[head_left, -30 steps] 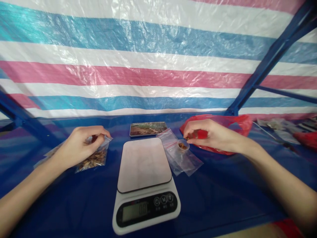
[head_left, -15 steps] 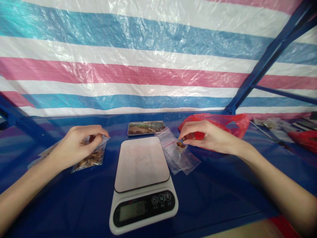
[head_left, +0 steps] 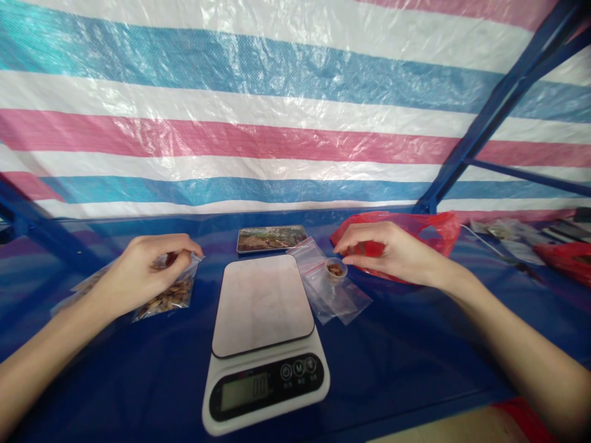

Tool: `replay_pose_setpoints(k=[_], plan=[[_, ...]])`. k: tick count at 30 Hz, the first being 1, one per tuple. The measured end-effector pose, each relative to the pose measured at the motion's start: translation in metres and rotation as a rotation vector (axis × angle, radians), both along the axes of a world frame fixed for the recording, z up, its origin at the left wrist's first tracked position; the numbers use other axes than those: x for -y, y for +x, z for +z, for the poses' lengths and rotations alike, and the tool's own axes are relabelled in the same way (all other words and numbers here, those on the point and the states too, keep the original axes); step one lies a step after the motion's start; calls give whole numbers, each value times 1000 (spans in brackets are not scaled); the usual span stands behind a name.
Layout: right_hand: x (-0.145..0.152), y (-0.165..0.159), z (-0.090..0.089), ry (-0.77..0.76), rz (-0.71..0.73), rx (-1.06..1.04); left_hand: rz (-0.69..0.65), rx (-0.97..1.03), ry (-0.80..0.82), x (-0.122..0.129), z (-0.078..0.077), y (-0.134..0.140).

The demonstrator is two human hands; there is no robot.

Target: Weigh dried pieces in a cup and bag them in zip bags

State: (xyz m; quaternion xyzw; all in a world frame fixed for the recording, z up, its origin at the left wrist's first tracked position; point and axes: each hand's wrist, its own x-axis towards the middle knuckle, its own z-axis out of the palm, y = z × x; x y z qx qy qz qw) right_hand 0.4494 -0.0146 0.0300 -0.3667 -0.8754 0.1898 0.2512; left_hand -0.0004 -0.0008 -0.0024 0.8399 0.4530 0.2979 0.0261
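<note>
My left hand (head_left: 159, 264) pinches the upper corner of a clear plastic bag (head_left: 173, 298) of brown, seed-like pieces, left of the scale. A small clear cup (head_left: 335, 271) with a few brown pieces in it stands on flat zip bags (head_left: 318, 295). Just beside the cup's rim, my right hand (head_left: 376, 249) has thumb and fingertips apart, with nothing seen between them. Between my hands lies a white kitchen scale (head_left: 263, 307); its platform is bare and its display appears to read 0.0.
Behind the scale lies a phone (head_left: 271, 238) with a picture on its screen. A red plastic bag (head_left: 434, 234) sits behind my right hand. Farther right are a thin rod (head_left: 484, 240) and another red bag (head_left: 567, 258). Blue frame bars (head_left: 489, 117) rise before a striped sheet (head_left: 231, 135).
My right hand has let go of the cup and its fingers have spread slightly beside it. The cup now stands by itself. My left hand keeps its pinch on the bag.
</note>
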Motion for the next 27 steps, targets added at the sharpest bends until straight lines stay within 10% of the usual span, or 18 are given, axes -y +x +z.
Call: replay_pose_setpoints(k=[6,15,27], plan=[[6,52,24,111,-350,-9,8,20,-4,2,1,3],[-22,78,-31,-64,-205,237,-1,25,-10,1,0,1],[-21,52,-33,185,-255,489,-26,26,35,-3,1,-3]])
